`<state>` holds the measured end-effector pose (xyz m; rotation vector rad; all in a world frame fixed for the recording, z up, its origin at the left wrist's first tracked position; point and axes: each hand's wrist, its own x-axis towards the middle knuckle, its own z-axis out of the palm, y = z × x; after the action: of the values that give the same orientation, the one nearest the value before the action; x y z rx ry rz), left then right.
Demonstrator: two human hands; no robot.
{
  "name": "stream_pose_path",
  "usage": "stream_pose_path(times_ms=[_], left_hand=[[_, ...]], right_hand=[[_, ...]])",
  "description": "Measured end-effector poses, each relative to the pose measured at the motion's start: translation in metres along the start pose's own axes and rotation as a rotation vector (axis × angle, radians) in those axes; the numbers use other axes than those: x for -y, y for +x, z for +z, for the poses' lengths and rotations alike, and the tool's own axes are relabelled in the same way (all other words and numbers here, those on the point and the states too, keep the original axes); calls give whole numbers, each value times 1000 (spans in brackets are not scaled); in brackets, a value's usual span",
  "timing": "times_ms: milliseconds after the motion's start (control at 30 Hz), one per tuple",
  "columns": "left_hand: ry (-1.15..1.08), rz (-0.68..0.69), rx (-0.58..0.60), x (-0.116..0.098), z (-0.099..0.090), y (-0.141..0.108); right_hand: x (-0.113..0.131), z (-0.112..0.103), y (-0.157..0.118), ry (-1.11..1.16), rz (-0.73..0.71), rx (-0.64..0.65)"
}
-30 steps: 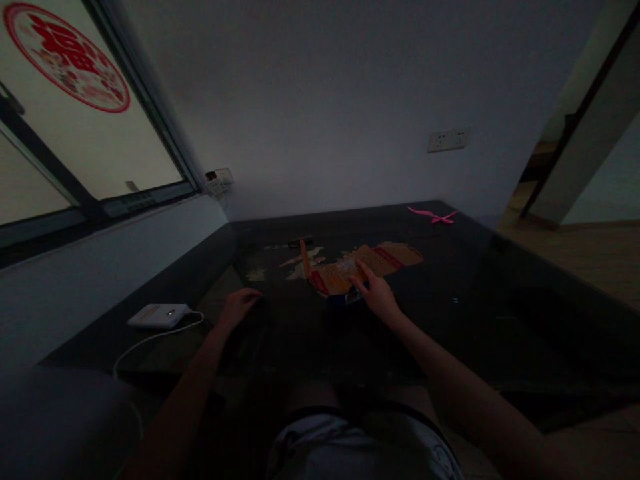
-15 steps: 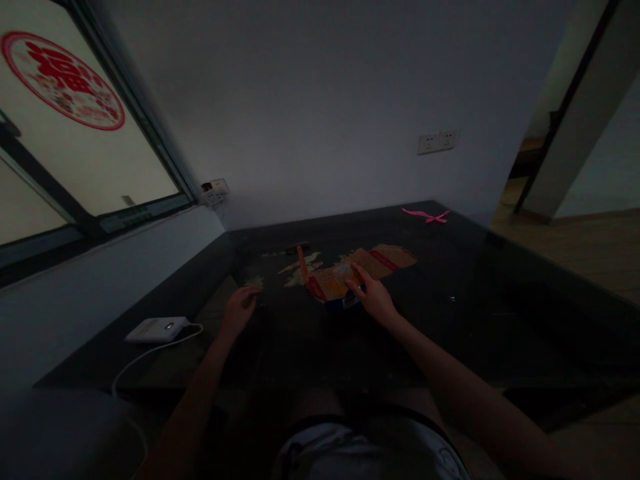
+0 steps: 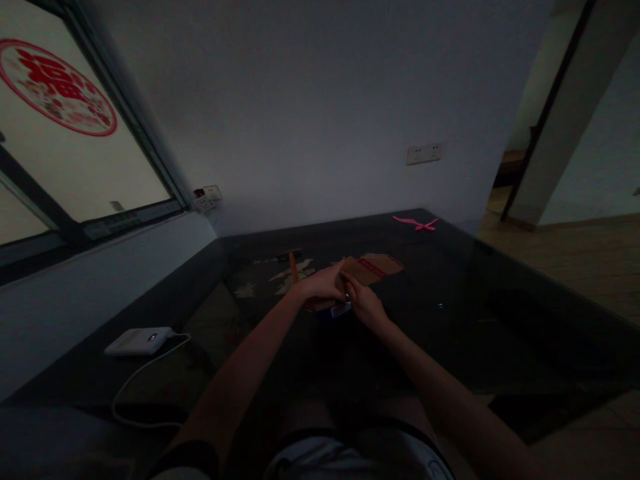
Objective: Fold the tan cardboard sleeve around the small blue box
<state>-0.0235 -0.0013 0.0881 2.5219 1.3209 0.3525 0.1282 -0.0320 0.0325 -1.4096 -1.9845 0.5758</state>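
Note:
A small cardboard box (image 3: 341, 309) with a blue front stands on the dark table, its brown flap with a red stripe (image 3: 375, 266) spread out to the right. Over the top of the box bends my left hand (image 3: 321, 285), its fingers closed at the cardboard and partly hidden. My right hand (image 3: 369, 304) grips the right side of the box, with thumb and fingers near the left fingertips. An upright orange-brown flap (image 3: 293, 267) shows just behind my left wrist. The contents of the box are covered by my hands.
A white power bank (image 3: 139, 341) with a white cable lies at the left of the table (image 3: 440, 360). Far right lies a pink, thin-armed object (image 3: 417, 223). Behind the box are a dark bar-shaped thing (image 3: 289, 255) and pale decorations (image 3: 245, 291). A wall borders the back.
My left hand has moved right from the bare table onto the box and closed there. My right hand has stayed at the box, its fingers now at the edge. The view has shifted slightly.

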Motion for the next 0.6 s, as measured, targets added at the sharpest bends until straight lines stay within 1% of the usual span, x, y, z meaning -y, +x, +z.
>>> stream_pose_path(times_ms=[67, 167, 233, 267, 400, 433, 500, 600], left_hand=[[20, -5, 42, 1, -3, 5], [78, -38, 66, 5, -5, 10], [107, -48, 81, 8, -5, 13], [116, -51, 90, 10, -5, 14], [123, -30, 115, 15, -3, 19], [123, -19, 117, 16, -3, 20], [119, -4, 119, 17, -3, 20], [109, 8, 129, 17, -5, 19]], right_hand=[[0, -1, 0, 7, -10, 8], [-2, -2, 3, 27, -29, 3], [-6, -3, 6, 61, -42, -28], [-8, -3, 7, 99, -49, -64], [-20, -7, 16, 356, -78, -299], [-23, -8, 19, 393, -84, -338], [-28, -9, 22, 425, -87, -379], [-33, -9, 26, 443, -84, -400]])
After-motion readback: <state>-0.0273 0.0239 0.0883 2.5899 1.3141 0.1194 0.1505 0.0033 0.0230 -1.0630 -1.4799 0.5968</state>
